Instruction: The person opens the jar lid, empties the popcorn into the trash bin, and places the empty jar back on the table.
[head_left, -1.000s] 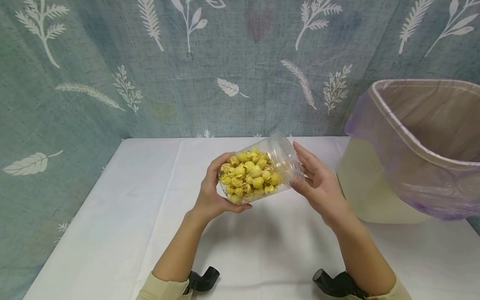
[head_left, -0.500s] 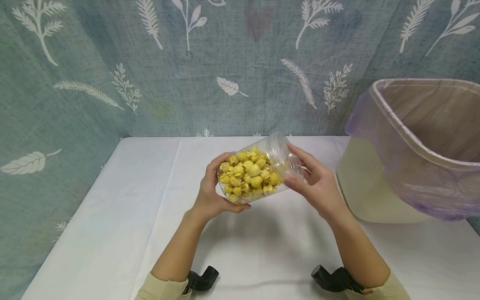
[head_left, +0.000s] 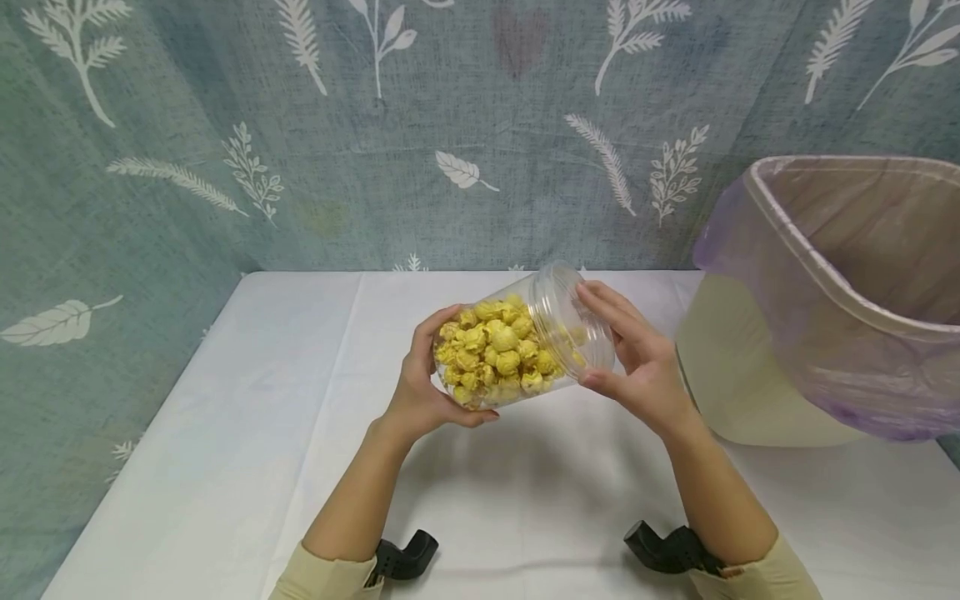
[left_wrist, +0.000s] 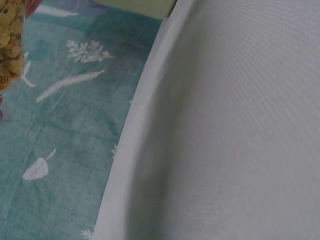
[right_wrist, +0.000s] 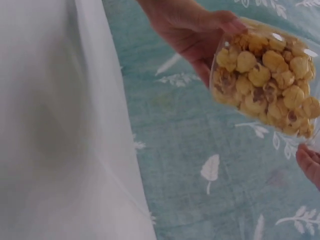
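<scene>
A clear plastic jar (head_left: 517, 296) of yellow popcorn (head_left: 498, 350) is held tilted above the white table, its lidded end up and to the right. My left hand (head_left: 423, 387) grips the jar round its base, thumb along the underside. At the other end my right hand (head_left: 637, 358) holds the clear screw lid (head_left: 592, 337) between thumb and fingers. The right wrist view shows the popcorn (right_wrist: 270, 75) close up, with the left hand (right_wrist: 192, 30) at the base and right fingertips (right_wrist: 310, 165) near the lid end. Only a corner of popcorn (left_wrist: 10, 45) enters the left wrist view.
To the right stands a cream bin (head_left: 735, 367) lined with a translucent purple bag (head_left: 817, 333). The white-covered table (head_left: 225, 467) meets a green-blue leaf-print cloth (head_left: 337, 167) at the back and left. Black wrist mounts (head_left: 405, 557) sit on both forearms.
My right hand has shifted its hold on the lid, moving slightly left and then back right. The left hand and jar stay almost where they were.
</scene>
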